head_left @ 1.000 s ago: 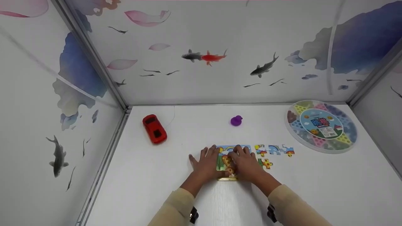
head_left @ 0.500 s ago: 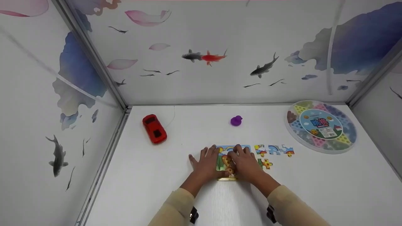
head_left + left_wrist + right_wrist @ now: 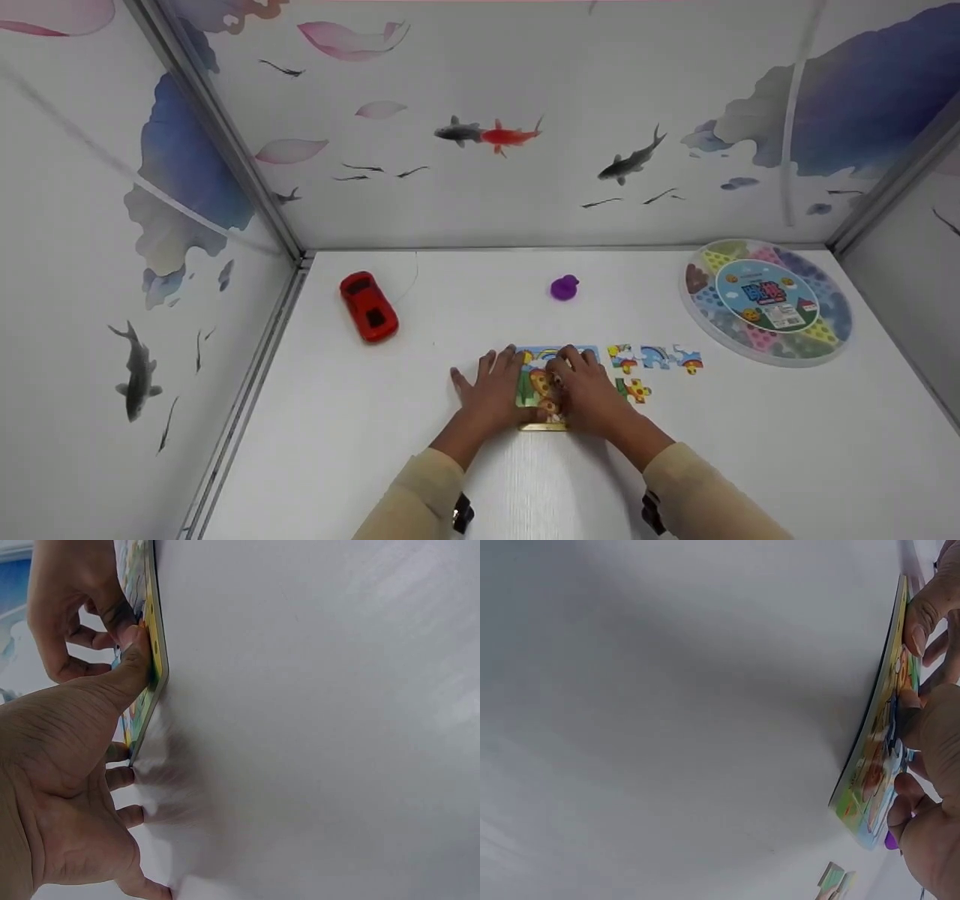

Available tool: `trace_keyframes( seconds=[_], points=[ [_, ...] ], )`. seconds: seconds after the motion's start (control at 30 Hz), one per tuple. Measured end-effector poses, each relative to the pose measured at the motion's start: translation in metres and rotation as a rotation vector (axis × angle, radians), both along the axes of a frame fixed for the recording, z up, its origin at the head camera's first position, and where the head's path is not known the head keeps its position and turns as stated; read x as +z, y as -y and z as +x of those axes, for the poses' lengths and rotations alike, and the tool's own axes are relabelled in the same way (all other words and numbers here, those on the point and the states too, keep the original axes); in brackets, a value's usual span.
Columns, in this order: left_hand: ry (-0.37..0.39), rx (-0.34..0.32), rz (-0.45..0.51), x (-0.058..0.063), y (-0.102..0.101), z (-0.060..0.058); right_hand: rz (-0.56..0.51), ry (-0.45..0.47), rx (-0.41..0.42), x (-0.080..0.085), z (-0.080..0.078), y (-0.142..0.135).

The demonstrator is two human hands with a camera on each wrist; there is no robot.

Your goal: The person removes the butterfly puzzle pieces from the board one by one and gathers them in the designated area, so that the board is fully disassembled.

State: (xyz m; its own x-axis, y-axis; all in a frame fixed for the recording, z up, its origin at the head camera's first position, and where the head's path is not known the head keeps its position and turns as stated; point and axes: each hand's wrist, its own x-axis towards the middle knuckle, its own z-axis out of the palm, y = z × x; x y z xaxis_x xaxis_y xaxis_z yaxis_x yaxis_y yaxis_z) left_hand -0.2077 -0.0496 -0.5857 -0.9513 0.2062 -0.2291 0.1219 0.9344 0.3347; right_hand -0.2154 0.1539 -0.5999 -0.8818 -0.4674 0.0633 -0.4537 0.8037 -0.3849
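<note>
A jigsaw puzzle (image 3: 535, 382) in a thin board with a cartoon picture lies under both hands in the head view. My left hand (image 3: 491, 390) is spread along its left side, the thumb (image 3: 135, 652) pressing on the front border and the other fingers reaching the table beside the board. My right hand (image 3: 592, 394) bends its fingers over the middle and right of the picture. Its thumb and fingers pinch at a puzzle piece (image 3: 892, 720), mostly hidden by the fingers. Right of the board lie loose puzzle pieces (image 3: 655, 358), several of them.
A red toy car (image 3: 369, 307) stands at the back left of the white table (image 3: 337, 450). Behind the board sits a small purple rubber duck (image 3: 564, 288). A round, flat game box (image 3: 767, 304) lies at the back right. Printed walls enclose the table.
The right hand's thumb and fingers shift slightly over the picture, baring a little more of the spot they work on. The left hand stays in place, and the loose pieces have not moved.
</note>
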Motion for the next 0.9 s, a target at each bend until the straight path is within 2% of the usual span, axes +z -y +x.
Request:
trace_keyframes(
  seconds=[0.33,0.63,0.9],
  points=[
    [0.008,0.012,0.028,0.004,0.001,0.002,-0.019,-0.056,0.077,0.001,-0.001,-0.01],
    [0.022,0.005,0.056,-0.01,0.001,-0.006,-0.009,0.023,0.115,0.008,-0.001,-0.016],
    [0.017,0.0,0.058,-0.002,0.0,-0.001,0.005,0.07,0.141,0.01,-0.001,-0.022]
  ],
)
